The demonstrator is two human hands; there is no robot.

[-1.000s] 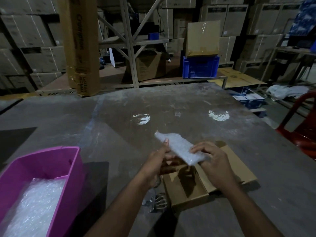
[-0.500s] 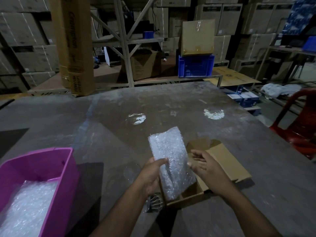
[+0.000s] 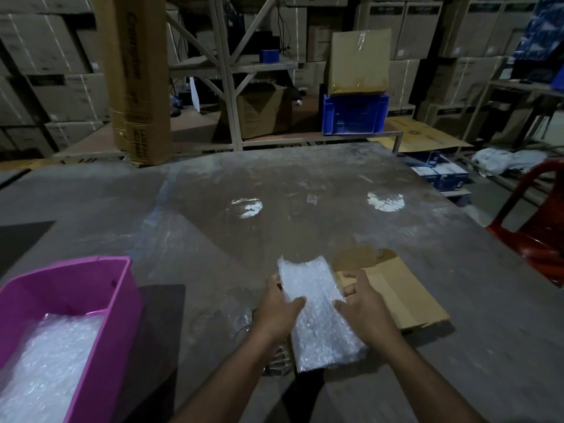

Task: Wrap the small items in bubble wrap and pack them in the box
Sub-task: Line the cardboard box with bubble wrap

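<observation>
2 hands hold a bubble wrap sheet (image 3: 317, 312) above the box (image 3: 393, 297) on a table (image 3: 305, 190): left hand (image 3: 279, 312) and right hand (image 3: 364, 306) each pinch a side edge.

Two hands (image 3: 279, 312) (image 3: 364, 309), one bubble-wrap sheet (image 3: 317, 312), one cardboard box (image 3: 396, 294), one pink bin (image 3: 91, 288).
</observation>
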